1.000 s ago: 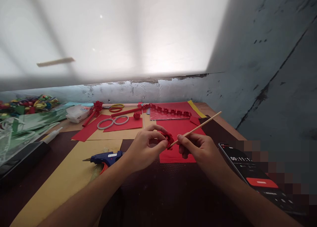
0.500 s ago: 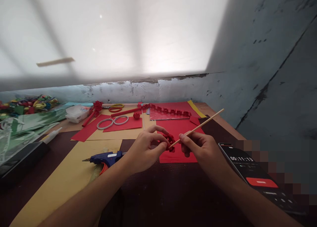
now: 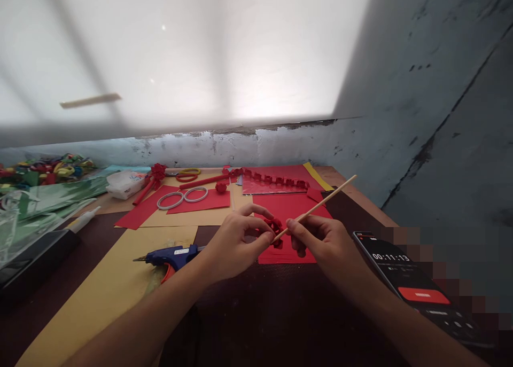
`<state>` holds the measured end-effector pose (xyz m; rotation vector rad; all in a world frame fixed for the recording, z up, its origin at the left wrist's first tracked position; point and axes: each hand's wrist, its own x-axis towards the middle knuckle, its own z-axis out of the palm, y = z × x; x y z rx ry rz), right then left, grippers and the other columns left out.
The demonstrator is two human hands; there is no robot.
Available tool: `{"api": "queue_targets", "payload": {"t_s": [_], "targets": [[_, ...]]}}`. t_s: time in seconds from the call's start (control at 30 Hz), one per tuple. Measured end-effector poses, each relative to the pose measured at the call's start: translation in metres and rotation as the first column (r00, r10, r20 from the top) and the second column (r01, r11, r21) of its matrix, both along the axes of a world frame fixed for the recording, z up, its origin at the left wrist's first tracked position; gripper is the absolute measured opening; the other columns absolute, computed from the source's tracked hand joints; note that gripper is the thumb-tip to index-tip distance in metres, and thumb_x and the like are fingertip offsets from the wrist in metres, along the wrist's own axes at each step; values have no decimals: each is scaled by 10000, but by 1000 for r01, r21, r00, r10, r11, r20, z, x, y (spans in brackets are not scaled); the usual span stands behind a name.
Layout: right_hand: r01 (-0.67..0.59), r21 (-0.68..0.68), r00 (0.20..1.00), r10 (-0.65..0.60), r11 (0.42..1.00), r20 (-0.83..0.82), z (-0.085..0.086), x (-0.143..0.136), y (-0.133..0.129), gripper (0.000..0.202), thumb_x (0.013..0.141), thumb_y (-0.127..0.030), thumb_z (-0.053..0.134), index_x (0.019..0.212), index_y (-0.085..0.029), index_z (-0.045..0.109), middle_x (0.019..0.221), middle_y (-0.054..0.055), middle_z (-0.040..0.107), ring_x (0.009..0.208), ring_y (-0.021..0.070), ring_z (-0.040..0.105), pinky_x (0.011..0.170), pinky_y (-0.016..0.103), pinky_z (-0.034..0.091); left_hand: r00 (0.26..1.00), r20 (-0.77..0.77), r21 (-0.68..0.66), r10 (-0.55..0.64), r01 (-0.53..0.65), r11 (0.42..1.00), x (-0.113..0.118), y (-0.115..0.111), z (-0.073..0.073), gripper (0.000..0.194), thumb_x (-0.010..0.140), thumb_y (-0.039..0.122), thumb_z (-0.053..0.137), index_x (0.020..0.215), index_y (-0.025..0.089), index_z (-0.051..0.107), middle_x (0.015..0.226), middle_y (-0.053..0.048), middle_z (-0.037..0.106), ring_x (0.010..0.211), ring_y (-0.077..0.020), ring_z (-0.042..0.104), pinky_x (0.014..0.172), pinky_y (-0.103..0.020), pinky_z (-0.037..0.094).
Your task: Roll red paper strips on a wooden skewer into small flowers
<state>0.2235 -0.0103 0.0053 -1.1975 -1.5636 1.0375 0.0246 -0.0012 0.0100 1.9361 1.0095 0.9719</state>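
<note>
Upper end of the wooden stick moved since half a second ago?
Yes, slightly: the wooden stick's upper end has shifted left, judged against the phone.

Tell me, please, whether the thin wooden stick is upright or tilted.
Tilted: the wooden stick slants from the curled red paper up rightward through the right hand.
</note>
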Motion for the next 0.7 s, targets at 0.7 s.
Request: {"api": "queue_targets", "payload": {"t_s": [0.7], "targets": [[-19,22,1000,18,1000,14,-3,-1,1,347,892,-471,675,683,-194,664,590,-10,608,554,130,545,548,261,433,1000,21,-38,-4,5,999,0,0,-2,172,877,225,655,796,150,787,1191,-132,600,1055,-237,664,747,-285,610]]}}
